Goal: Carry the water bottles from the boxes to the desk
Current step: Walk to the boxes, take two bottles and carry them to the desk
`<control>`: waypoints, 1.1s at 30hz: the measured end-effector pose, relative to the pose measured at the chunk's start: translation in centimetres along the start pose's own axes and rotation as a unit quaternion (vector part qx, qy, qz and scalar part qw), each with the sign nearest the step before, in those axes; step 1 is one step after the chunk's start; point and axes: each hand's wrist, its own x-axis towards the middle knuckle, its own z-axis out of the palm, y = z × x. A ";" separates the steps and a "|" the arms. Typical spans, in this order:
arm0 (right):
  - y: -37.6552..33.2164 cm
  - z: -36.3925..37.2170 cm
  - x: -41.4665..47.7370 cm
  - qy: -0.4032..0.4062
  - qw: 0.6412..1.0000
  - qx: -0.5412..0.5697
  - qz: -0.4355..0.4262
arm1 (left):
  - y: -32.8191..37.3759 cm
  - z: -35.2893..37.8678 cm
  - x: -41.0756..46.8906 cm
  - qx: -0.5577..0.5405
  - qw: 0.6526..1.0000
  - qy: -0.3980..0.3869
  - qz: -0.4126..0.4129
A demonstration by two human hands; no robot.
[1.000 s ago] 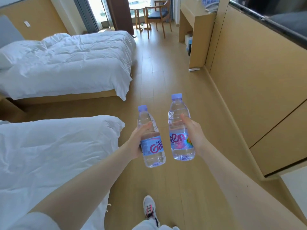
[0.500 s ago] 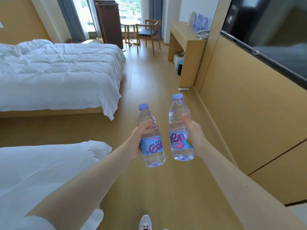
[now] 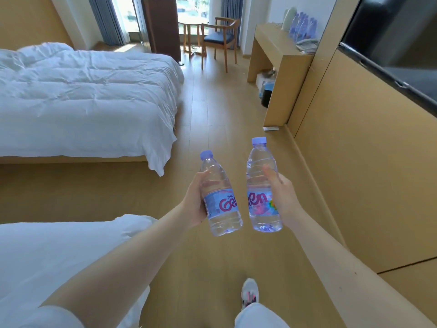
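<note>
My left hand (image 3: 194, 197) grips a clear water bottle (image 3: 220, 197) with a lilac cap and a blue label, held upright over the wooden floor. My right hand (image 3: 282, 197) grips a second, matching water bottle (image 3: 261, 188), held a little higher and close beside the first. The wooden desk (image 3: 274, 41) stands far ahead on the right against the wall. Several more bottles (image 3: 302, 28) stand on its back part beside a white kettle (image 3: 289, 18).
Two beds with white duvets lie on the left, one far (image 3: 89, 95) and one near (image 3: 59, 256). A wood-panelled wall (image 3: 369, 162) with a dark TV (image 3: 397, 39) runs along the right. A chair (image 3: 221, 39) and small table stand by the window. Bins sit under the desk.
I have walked forward along the aisle between beds and wall. The desk and chair are closer and the view has tilted up. Both bottles stay held in the same grip.
</note>
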 end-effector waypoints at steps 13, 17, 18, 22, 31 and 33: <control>-4.5 -1.7 22.1 -0.046 0.998 -0.006 0.046 | 8.7 2.1 18.2 0.093 0.986 0.137 -0.034; -6.6 -3.1 28.7 -0.048 0.998 0.002 0.041 | 11.3 4.5 23.7 0.111 0.980 0.158 -0.046; -7.1 -3.3 30.0 -0.052 0.998 0.001 0.036 | 11.9 5.0 25.0 0.107 0.981 0.158 -0.046; -7.8 -4.3 34.8 -0.067 0.997 0.014 0.040 | 14.1 6.3 29.3 0.082 0.984 0.155 -0.044; -8.9 -4.3 43.0 -0.033 0.998 0.001 0.056 | 18.2 5.8 37.4 0.084 0.984 0.146 -0.053; -9.0 -4.1 45.1 -0.020 0.999 -0.004 0.049 | 19.5 5.3 39.6 0.095 0.984 0.137 -0.058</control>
